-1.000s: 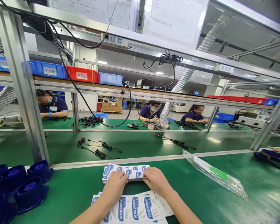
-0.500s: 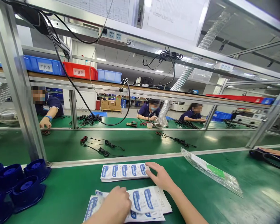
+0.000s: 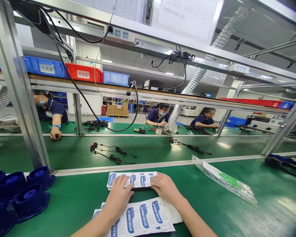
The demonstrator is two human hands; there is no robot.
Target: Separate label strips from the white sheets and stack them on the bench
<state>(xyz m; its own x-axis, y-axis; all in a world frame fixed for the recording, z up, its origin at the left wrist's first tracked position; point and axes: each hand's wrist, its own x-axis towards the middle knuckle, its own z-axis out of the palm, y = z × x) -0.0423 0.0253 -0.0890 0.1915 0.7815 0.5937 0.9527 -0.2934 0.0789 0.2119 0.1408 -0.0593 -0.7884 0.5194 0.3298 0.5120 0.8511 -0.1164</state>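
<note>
Reads DCS2Q-5000L/H (S perhaps a 5), white on blue, repeated across the loose sheets [image 3: 144, 215], well in from the table's [image 3: 199, 210] far edge. Repeats on the stack [image 3: 141, 179], closer to that edge. Above the shelf's [image 3: 185, 96] near edge, says 工具盒 on the blue bin [image 3: 58, 68], 不良品 on the red bin [image 3: 95, 76]. Too small to read in the sheets' fine print; too pale on the papers [image 3: 185, 19] overhead.

L hand [image 3: 119, 194] palm down, fingers fwd, slightly bent & a bit apart, thumb out to R. R hand [image 3: 166, 188] angled inward, fingers curled. L forearm [image 3: 96, 223] & R forearm [image 3: 196, 217] bare, converging fwd; hands apart.
</note>
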